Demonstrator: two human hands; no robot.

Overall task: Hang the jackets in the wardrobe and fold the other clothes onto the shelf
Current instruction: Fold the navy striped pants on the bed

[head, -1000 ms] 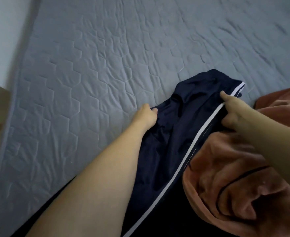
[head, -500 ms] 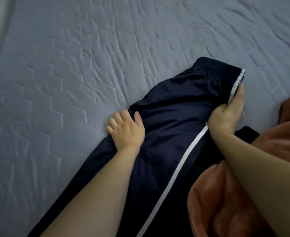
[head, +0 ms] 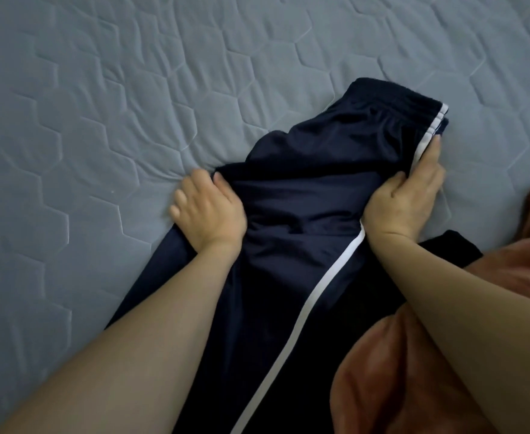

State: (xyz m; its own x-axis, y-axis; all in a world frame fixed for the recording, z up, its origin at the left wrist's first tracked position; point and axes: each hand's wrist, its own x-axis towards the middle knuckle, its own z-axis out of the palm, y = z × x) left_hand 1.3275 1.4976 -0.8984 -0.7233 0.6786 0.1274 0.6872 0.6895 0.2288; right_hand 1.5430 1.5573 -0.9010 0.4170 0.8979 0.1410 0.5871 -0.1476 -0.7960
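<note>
Navy track pants (head: pixel 304 189) with a white side stripe lie lengthwise on the grey quilted bed (head: pixel 132 104), waistband at the far end. My left hand (head: pixel 208 211) grips the pants' left edge near the crotch, fingers curled over the fabric. My right hand (head: pixel 409 195) holds the striped right edge just below the waistband, thumb on top and fingers tucked under the cloth. The pant legs run toward me and out of view at the bottom.
A rust-brown fleece garment (head: pixel 414 371) is heaped at the lower right, partly under my right forearm. A black piece of clothing (head: pixel 451 245) pokes out between it and the pants. Bare quilted bed surface spreads to the left and far side.
The pants went from bunched to laid flat on the bed. My left hand slid down the left edge; my right hand moved onto the striped side below the waistband.
</note>
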